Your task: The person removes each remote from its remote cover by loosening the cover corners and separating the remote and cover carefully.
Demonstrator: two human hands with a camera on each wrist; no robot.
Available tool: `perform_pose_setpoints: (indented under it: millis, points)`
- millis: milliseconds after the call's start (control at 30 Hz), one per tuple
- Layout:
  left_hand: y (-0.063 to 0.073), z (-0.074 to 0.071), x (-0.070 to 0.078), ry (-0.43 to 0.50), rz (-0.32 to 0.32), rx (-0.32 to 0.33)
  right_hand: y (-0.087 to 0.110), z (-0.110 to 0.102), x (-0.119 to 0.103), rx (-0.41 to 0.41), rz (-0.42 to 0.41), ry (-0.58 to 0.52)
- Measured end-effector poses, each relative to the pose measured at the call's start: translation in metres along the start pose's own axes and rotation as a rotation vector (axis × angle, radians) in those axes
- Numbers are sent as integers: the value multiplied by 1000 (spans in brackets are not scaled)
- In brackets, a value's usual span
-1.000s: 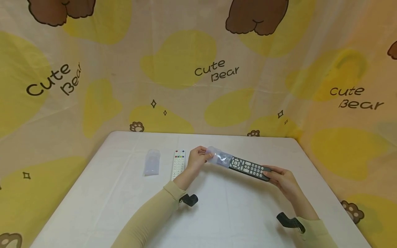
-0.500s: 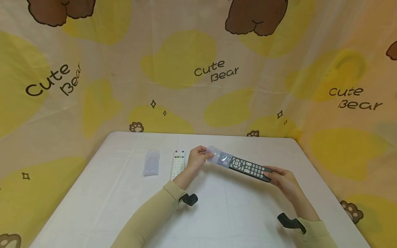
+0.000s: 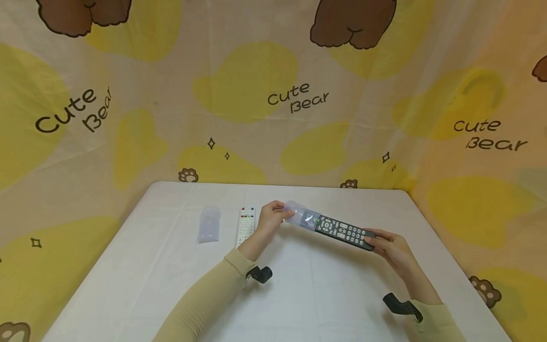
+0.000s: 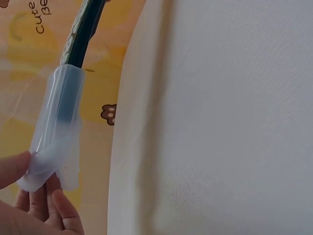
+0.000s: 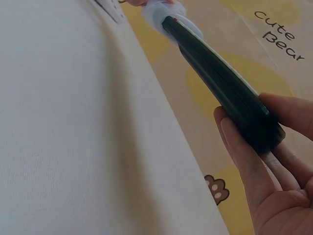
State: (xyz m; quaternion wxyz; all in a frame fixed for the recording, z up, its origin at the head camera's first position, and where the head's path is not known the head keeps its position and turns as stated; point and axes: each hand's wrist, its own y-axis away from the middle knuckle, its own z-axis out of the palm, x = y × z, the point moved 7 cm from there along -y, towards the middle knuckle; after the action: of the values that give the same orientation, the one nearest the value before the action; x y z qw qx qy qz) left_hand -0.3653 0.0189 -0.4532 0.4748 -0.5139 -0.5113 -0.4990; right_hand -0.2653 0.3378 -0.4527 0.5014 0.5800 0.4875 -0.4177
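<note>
My left hand (image 3: 271,219) pinches the closed-looking end of a translucent, bluish plastic sleeve (image 4: 54,117), thumb on one side and fingers on the other. One end of a black remote control (image 3: 344,232) with pale buttons sits inside the sleeve's mouth, and the rest sticks out to the right. At the remote's other end my right hand (image 3: 391,248) grips it between thumb and fingers, as the right wrist view also shows. Remote and sleeve are held above the table in one slanting line, lower on the right. The sleeve's far part looks hollow, past the remote's tip.
On the white table (image 3: 307,294) lies a white remote control (image 3: 246,225), its lower end partly behind my left forearm. Farther left lies a second translucent sleeve (image 3: 209,224). A printed cloth (image 3: 239,109) hangs behind the table and along its sides.
The black remote has slid slightly outward, to the right, relative to the sleeve, with my right hand. My left hand stays nearly still.
</note>
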Motion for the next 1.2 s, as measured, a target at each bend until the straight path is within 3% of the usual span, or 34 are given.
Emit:
perform_pose_setpoints:
  millis: [1200]
  points:
    - [1,2,1,-24,-44,-43,3,-8,4,-31,-22,-26]
